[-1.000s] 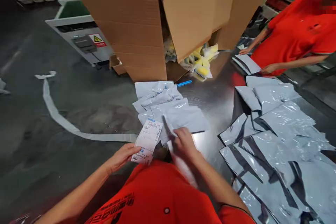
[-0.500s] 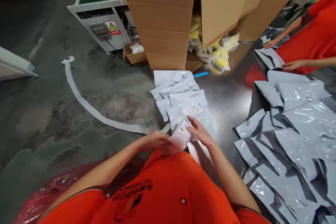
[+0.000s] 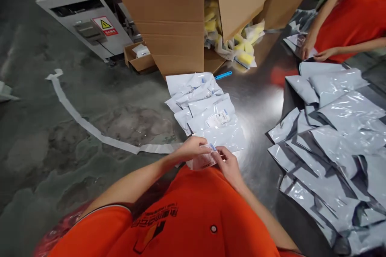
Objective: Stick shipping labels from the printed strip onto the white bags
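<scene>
At the far edge of the shiny metal table (image 3: 259, 104), the big brown cardboard box (image 3: 171, 16) gapes at its split side, spilling yellow sponges in clear wrappers (image 3: 241, 46), and a small open carton (image 3: 140, 58) on the floor holds something white. The left hand (image 3: 193, 148) and right hand (image 3: 227, 164) both pinch the white printed shipping label (image 3: 203, 161) at the table's near edge, just below the pile of labelled white poly mailer bags (image 3: 205, 108). Compared with half a second ago, the label sits lower and closer to the orange shirt, off the topmost bag.
</scene>
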Available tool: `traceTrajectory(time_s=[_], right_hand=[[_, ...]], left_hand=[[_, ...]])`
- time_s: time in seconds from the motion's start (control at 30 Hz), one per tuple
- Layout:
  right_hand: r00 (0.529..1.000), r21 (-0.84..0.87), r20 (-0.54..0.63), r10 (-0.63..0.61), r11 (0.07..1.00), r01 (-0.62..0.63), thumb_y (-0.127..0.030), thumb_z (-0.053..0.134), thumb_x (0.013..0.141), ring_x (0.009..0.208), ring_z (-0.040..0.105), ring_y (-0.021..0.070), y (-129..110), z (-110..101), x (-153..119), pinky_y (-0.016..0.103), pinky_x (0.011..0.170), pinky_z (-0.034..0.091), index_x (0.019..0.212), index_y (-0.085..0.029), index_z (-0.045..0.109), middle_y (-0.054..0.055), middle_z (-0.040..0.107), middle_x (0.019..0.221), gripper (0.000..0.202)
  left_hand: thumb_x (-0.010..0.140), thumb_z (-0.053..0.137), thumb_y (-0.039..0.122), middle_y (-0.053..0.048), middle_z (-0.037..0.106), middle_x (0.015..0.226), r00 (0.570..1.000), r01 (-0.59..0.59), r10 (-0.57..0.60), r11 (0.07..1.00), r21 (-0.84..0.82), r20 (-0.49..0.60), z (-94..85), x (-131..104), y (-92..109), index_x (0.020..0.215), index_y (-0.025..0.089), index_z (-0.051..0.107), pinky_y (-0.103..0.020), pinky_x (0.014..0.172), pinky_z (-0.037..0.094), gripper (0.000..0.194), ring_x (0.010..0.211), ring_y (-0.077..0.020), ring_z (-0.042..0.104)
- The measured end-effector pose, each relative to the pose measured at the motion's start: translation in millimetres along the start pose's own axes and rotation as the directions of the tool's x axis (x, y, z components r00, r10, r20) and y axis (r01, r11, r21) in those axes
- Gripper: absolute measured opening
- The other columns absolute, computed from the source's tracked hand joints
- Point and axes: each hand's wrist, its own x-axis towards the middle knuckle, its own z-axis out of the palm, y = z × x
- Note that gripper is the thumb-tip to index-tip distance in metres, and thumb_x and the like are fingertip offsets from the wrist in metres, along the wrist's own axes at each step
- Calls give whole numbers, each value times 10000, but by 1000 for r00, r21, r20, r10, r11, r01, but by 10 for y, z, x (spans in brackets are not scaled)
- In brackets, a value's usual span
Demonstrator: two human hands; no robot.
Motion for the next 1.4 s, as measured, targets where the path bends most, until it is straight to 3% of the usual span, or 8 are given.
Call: traceTrajectory(time_s=[0.27,0.43,0.57,0.73,1.0,1.17,1.27,1.4], right_hand=[[939,-347,-345,9,928,-137,-414,450,925,786,577,179,610,-431,304,278,743,432,912,-143,646,61,648,845,335],[942,-713,-334,18,649,-265,-427,608,874,1002,571,287,823,-665,696,382,852,400,1207,-155,625,150,635,1022,430],[916,-815,-397,50,439,-377,-495,632,862,1037,584,335,728,-640,659,415,856,419,1503,-150,335,202,625,1109,787],[899,-780,-437,31,485,-395,-555,451,939,999,629,335,596,-633,559,403,835,451,1552,-46,122,200,676,1007,862],[804,-713,-583,122,398,-577,-608,494,906,919,676,342,748,-1036,524,421,816,469,1544,-6,-41,224,695,986,1028],[826,-723,-564,27,468,-509,-564,456,937,845,670,293,758,-1196,604,390,800,469,1557,-94,148,144,700,890,837],[821,-748,-550,-150,527,-404,-487,397,973,1081,589,313,825,-1196,810,440,927,439,1501,-127,351,200,645,1141,641],[829,-741,-554,-78,500,-448,-470,369,972,1415,247,415,1090,-1126,1123,676,1045,262,1501,-156,372,237,289,1548,615]], left_hand=[[530,776,354,40,573,652,977,162,-158,987,-10,142,2,349,-529,701,167,625,-218,558,294,295,646,-142,484],[600,693,321,50,514,488,950,283,-265,954,-101,163,-342,80,-1104,578,126,651,-198,544,308,201,577,-126,471],[571,736,453,-24,660,594,918,374,-300,874,-311,261,-387,-216,-1286,655,122,709,-247,616,449,343,618,-185,594],[562,761,582,-104,737,831,938,345,-248,758,-553,243,-71,111,-1074,803,120,730,-321,734,506,522,761,-233,662],[577,796,465,-36,683,653,972,233,-180,791,-566,150,187,718,-607,714,105,736,-247,566,404,390,619,-173,574],[605,763,526,-99,731,845,981,192,-149,725,-662,121,231,961,-385,855,103,712,-296,672,489,494,728,-208,643],[596,759,524,-113,734,899,980,197,-168,701,-686,109,366,1211,-306,895,113,691,-320,727,509,512,786,-229,666],[616,771,412,-112,730,827,958,281,-246,713,-643,146,576,1441,-311,855,107,686,-345,724,511,396,768,-249,674]])
